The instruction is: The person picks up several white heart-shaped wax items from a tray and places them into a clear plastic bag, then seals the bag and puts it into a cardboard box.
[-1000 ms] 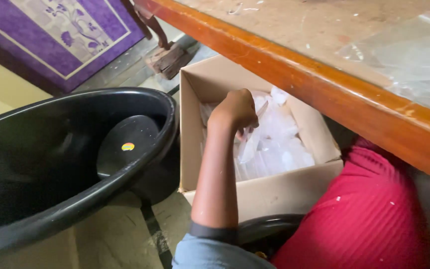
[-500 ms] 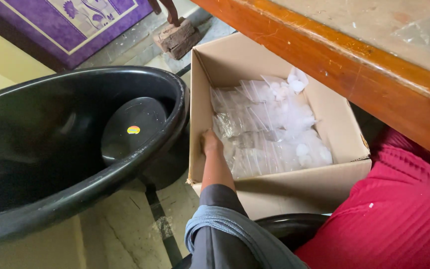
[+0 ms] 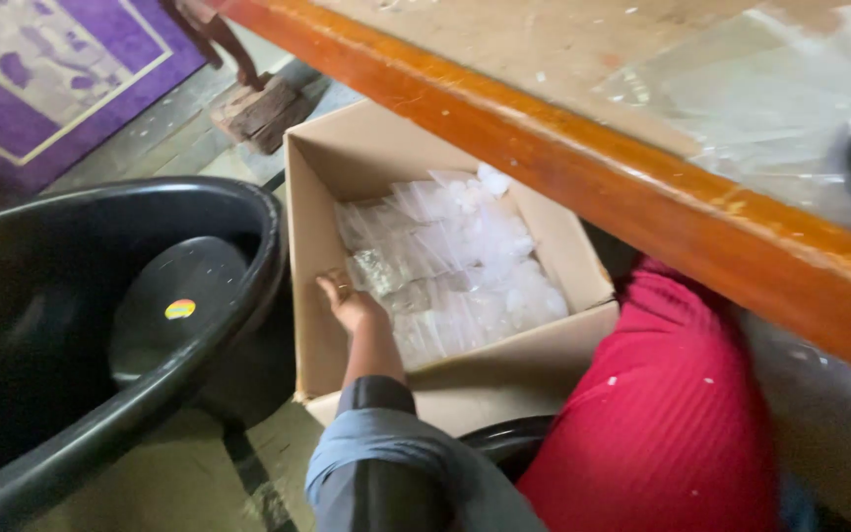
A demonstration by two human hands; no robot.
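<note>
My left hand (image 3: 349,301) reaches down into an open cardboard box (image 3: 319,325) on the floor. Its fingers curl on the corner of a small clear plastic bag (image 3: 377,270) at the left edge of a pile of clear plastic bags (image 3: 465,266) that fills the box. A grey-blue sleeve (image 3: 386,463) covers my forearm. My right hand is out of view.
A large black plastic tub (image 3: 150,394) with a round black lid inside stands left of the box. A wooden table edge (image 3: 563,148) overhangs the box, with clear plastic sheeting (image 3: 741,89) on top. Red clothing (image 3: 662,414) is at the lower right. A purple rug (image 3: 51,79) lies at the far left.
My left hand has pulled back from the middle of the pile to the box's left side. The view has swung right and up, showing more of the tabletop.
</note>
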